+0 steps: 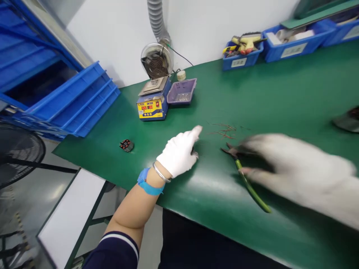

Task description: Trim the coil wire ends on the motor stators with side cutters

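Observation:
My left hand (pixel 179 153), in a white glove, is low over the green table. Its index finger points forward and the others curl around a small dark thing, mostly hidden. My right hand (pixel 297 168), also gloved and blurred by motion, is over a pair of cutting pliers (pixel 253 192) with green handles. The thumb and fingers are apart on either side of the pliers, which lie sharp and still on the table. Thin copper-coloured wire pieces (pixel 226 130) lie beyond the plier jaws. A small round part with dark and copper-red segments (pixel 126 145) sits to the left.
A blue and yellow device with a red display (pixel 152 108) stands at the back beside a purple tray (pixel 182 86) and a fan on a duct (pixel 155 63). Blue bins (pixel 242 61) line the wall. Stacked blue crates (pixel 75 97) are left; a dark object (pixel 349 120) is right.

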